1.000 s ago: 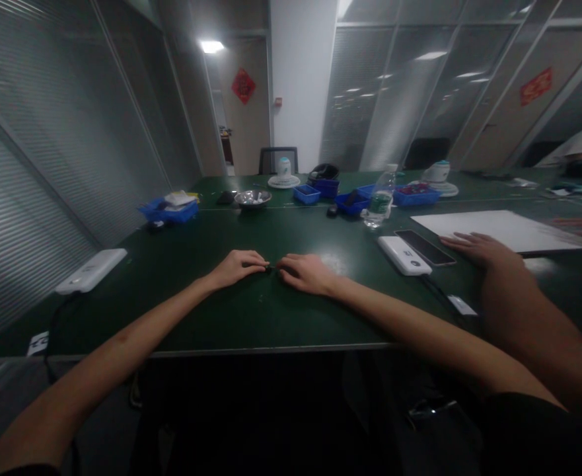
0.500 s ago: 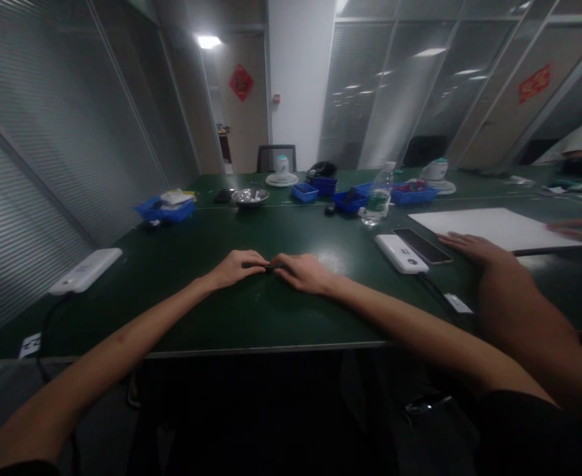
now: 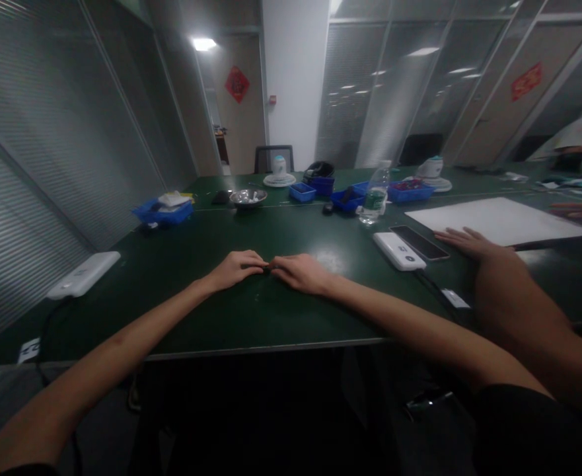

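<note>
From where I stand, the fingertips of both hands come together over the table, with a small dark piece right between them. The left hand has its thumb and fingers drawn into a narrow pinch, seemingly on that piece. The right hand bends its fingers up to the same spot; whether they grip or only touch, I can't tell. I'd judge this to be close, two-handed fingertip work, calling for a steady left pinch and small, light movements from the right. What hampers it most, I think, is the fingers themselves, which cover most of the piece.

Beyond the right fingers lie a white power bank and, beside it, a dark flat phone; farther right, another person's hand rests at the edge of a white board. Ahead of the fingers are a metal bowl and, off to the right, a clear bottle. Well left sits another white pack.
</note>
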Demonstrator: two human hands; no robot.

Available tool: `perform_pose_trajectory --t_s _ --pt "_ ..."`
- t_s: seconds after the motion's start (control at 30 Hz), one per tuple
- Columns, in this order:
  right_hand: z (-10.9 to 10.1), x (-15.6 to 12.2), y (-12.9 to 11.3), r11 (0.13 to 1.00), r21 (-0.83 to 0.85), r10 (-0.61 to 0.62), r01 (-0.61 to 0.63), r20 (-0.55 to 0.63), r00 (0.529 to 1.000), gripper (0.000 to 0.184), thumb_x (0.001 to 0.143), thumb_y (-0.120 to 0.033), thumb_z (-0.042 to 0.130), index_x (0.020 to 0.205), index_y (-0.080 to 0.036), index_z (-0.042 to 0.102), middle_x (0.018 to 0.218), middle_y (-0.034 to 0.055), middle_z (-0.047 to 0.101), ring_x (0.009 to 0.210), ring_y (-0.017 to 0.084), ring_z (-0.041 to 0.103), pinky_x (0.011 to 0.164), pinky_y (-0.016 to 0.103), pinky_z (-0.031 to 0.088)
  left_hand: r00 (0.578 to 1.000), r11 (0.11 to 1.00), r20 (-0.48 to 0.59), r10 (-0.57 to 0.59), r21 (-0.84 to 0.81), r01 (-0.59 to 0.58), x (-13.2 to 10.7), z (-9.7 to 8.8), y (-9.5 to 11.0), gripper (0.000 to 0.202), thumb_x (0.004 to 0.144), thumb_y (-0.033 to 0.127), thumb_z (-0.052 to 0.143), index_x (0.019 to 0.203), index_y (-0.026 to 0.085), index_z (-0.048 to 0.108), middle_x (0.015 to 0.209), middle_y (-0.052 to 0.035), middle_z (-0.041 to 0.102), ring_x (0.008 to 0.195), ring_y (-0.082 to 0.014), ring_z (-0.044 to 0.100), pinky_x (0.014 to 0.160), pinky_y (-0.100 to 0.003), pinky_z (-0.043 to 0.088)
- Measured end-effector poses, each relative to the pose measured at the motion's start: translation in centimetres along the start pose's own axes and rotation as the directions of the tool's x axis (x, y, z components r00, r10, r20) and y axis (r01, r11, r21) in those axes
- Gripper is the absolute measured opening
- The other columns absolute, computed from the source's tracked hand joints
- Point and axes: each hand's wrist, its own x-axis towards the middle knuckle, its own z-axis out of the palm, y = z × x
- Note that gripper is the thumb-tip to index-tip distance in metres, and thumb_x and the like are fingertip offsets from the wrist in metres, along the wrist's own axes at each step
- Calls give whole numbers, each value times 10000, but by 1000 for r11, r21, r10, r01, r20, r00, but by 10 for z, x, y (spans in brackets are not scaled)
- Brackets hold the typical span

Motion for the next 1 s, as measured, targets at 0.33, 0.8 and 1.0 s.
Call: perform_pose_trajectory --t_s 0.33,0.8,1.0 --pt "4 1 3 997 73 -20 22 -24 1000 274 1082 -359 509 1278 -226 646 1144 80 740 884 188 674 750 283 425 991 983 71 -111 -138 120 2 -3 -2 235 992 318 691 1171 218 807 1127 -73 756 1053 -225 703 956 -357 538" --pt "-5 4 0 925 346 172 -156 -14 985 247 1062 -348 552 1166 -182 702 792 -6 685 658 123 554 657 251 360 995 994 62 -78 -78 83 0 -5 6 308 990 321 701 1272 220 768 1155 -86 747 1043 -222 688 941 -365 527" --pt "0 1 1 980 192 61 -51 -49 997 253 1073 -341 534 1238 -208 673 927 31 732 742 150 627 707 262 407 993 984 67 -96 -141 104 -1 -6 3 289 989 321 695 1242 211 781 1173 -92 754 1085 -230 693 982 -372 522"
